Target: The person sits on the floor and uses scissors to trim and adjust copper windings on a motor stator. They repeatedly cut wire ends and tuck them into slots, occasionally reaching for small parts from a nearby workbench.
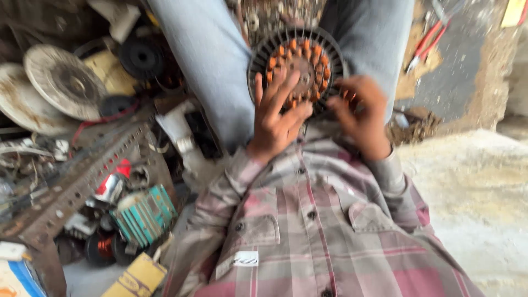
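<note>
— While the head camera looked straight down the plaid shirt (308,236), what were the two hands on?

— Both rested on a round motor stator (298,65), a dark ribbed ring with copper-orange windings around its core. It sat propped between the person's knees, against the light jeans (212,60).

— How were the hands set?

— The left hand (278,113) lay spread, fingers fanned flat over the lower face of the windings. The right hand (357,113) was blurred; its fingers curled at the ring's right edge over a few coils, but whether it pinched a wire I could not tell.

— And doing it well?

— My judgement only: the flat left palm should have pinned the ring steady against the legs, so the right could work one coil at a time. Thin copper wire kinks and its edges cut, so short, even pulls near the slot looked wiser than yanking. With the ring only wedged between the knees, it could easily have rolled.

— What of the floor and the room?

— A cluttered workshop corner. To the left lay a rusty perforated angle bar (71,187), pale dusty discs (60,80), a green finned part (146,212) and a small copper spool (104,247). A yellow box (137,278) lay near the bottom edge. To the right, rough pale concrete floor (473,187), and red-handled pliers (426,47) well apart from the hands, up near the right knee
</note>
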`<state>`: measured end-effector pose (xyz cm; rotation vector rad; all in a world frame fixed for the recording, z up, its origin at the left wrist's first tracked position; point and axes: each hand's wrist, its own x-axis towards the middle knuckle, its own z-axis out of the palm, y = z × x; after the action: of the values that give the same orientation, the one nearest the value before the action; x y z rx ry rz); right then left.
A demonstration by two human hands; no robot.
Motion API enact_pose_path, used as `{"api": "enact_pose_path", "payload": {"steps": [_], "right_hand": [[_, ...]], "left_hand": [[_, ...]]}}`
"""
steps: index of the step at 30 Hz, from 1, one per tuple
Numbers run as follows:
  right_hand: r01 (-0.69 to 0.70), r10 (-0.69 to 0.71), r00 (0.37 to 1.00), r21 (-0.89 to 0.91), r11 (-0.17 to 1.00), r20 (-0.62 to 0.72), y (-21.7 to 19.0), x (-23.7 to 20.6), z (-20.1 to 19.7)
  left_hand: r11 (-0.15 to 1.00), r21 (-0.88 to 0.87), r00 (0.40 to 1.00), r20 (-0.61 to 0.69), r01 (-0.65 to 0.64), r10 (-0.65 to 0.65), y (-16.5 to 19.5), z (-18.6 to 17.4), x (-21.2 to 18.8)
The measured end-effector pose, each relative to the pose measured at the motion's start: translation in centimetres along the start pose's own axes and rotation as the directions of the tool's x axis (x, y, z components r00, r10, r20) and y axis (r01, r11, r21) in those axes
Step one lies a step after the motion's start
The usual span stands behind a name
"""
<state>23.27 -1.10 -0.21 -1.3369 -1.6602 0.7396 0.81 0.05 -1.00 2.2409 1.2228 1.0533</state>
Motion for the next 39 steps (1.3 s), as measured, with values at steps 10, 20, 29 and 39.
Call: {"api": "enact_pose_path", "payload": {"steps": [10, 20, 29, 39], "right_hand": [[-0.138, 0.149, 0.986, 0.125, 0.982, -0.08, 0.4, 1.8, -0.4], [-0.258, 0.243, 0.966, 0.299, 0.919, 0.086, 1.6, 12.6, -5.7], [0.056, 0.157, 0.976, 0.868, 0.493, -0.152, 6.9, 11.6, -8.5], [-0.477, 0.526, 0.844, -0.302, 0.825, 0.104, 0.9, -2.9, -1.0]], "left_hand": [[0.977, -0.171, 0.975, -0.158, 0.126, -0.153, -3.6, -3.4, 5.3], [0.829, -0.498, 0.967, 0.108, 0.254, -0.231, -8.6, -5.4, 12.7], [0.34, -0.939, 0.865, -0.134, 0.045, -0.484, -15.0, -11.3, 15.2], [0.759, 0.649, 0.976, 0.126, 0.055, -0.178, -28.2, 2.6, 22.9]]}}
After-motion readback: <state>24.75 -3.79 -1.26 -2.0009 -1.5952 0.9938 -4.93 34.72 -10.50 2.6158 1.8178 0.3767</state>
